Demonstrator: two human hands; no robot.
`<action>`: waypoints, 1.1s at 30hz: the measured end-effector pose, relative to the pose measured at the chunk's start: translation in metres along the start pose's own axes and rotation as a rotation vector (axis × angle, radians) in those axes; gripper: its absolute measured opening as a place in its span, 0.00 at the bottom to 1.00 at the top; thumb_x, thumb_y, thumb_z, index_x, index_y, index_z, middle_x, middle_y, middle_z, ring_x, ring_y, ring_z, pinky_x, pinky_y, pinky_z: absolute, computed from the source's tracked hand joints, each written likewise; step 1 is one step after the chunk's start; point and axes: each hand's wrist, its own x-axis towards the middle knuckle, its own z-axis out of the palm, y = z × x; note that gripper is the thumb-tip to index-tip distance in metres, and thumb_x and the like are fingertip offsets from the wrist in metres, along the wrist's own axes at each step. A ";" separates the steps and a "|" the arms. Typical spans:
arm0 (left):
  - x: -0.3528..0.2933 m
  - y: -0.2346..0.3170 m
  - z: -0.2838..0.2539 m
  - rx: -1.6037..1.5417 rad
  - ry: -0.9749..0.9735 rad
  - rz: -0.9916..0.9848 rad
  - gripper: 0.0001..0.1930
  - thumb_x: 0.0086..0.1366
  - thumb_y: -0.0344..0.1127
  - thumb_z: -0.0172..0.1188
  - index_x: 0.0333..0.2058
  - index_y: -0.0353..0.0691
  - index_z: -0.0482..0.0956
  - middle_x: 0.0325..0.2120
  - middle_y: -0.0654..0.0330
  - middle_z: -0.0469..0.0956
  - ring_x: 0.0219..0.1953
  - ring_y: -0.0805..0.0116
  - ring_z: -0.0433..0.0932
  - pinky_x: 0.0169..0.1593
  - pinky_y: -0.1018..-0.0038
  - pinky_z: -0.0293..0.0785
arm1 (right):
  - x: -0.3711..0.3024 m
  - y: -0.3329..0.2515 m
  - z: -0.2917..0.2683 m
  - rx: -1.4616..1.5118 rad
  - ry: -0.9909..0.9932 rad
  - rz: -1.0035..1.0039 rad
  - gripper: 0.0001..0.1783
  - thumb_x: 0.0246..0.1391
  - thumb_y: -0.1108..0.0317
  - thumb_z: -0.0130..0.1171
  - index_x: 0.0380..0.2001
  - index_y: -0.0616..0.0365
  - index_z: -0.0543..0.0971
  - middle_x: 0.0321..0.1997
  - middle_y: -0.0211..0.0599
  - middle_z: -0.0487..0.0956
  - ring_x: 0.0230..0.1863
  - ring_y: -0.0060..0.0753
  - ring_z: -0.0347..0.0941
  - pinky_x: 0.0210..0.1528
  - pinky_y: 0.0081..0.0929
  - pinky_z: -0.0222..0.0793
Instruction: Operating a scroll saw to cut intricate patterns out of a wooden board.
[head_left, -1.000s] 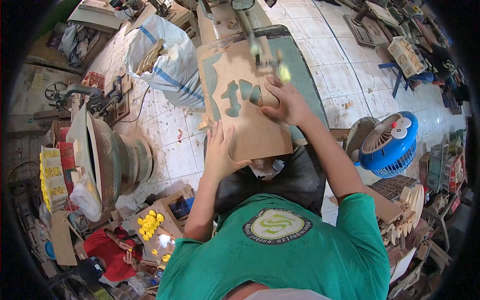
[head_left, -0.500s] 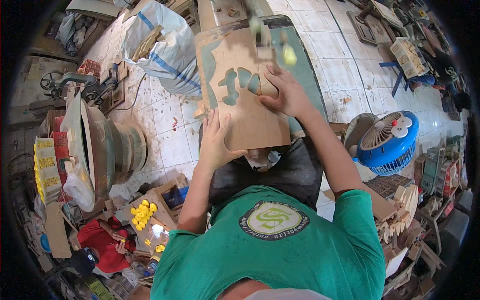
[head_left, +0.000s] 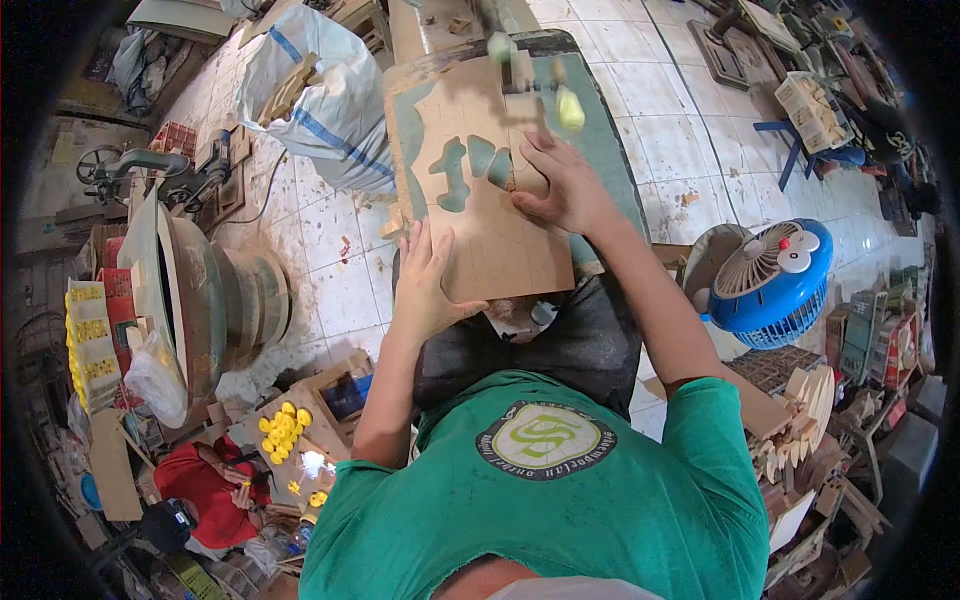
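A thin brown board [head_left: 520, 240], with wavy outer edges at its far left and several cut-out holes, lies on a worn green work table [head_left: 608, 150]. My left hand [head_left: 430, 280] is at the board's near left corner, fingers spread along its left side and thumb along the near edge. Flat on the right part of the board rests my right hand [head_left: 570, 185], its fingers pointing away from me and thumb out to the left. Just beyond those fingertips stands a motion-blurred machine head [head_left: 518, 82], with a yellow-green part [head_left: 569, 108] beside it. Its lower tip is too smeared to make out.
A white woven sack [head_left: 325, 100] holding wood scraps stands left of the table. A blue fan [head_left: 775, 285] is at the right. Lower left, a person in a red top [head_left: 200, 495] sits near yellow round pieces [head_left: 285, 432]. A large round-sided machine [head_left: 195, 290] stands left.
The whole view has shifted slightly. Both hands and the board keep nearly the same place on the table, and the machine head stays blurred.
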 end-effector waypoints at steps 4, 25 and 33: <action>0.000 -0.001 -0.001 -0.008 -0.004 -0.004 0.67 0.36 0.49 0.91 0.76 0.42 0.64 0.78 0.32 0.51 0.81 0.34 0.49 0.80 0.37 0.47 | 0.003 -0.007 -0.004 -0.042 -0.024 0.021 0.46 0.51 0.54 0.80 0.71 0.58 0.75 0.77 0.50 0.72 0.75 0.58 0.68 0.76 0.47 0.65; 0.001 0.001 -0.001 -0.026 0.019 0.006 0.68 0.35 0.50 0.91 0.76 0.42 0.64 0.78 0.32 0.53 0.81 0.33 0.51 0.79 0.36 0.48 | 0.003 -0.005 -0.002 -0.050 -0.092 0.091 0.45 0.54 0.50 0.76 0.72 0.54 0.73 0.80 0.46 0.68 0.78 0.57 0.65 0.80 0.49 0.60; 0.000 -0.002 -0.001 -0.044 0.021 0.016 0.67 0.36 0.49 0.91 0.75 0.40 0.64 0.78 0.32 0.52 0.81 0.31 0.50 0.79 0.35 0.48 | 0.004 -0.009 -0.003 -0.066 -0.080 0.089 0.45 0.54 0.50 0.76 0.71 0.55 0.74 0.79 0.48 0.69 0.78 0.58 0.65 0.80 0.50 0.60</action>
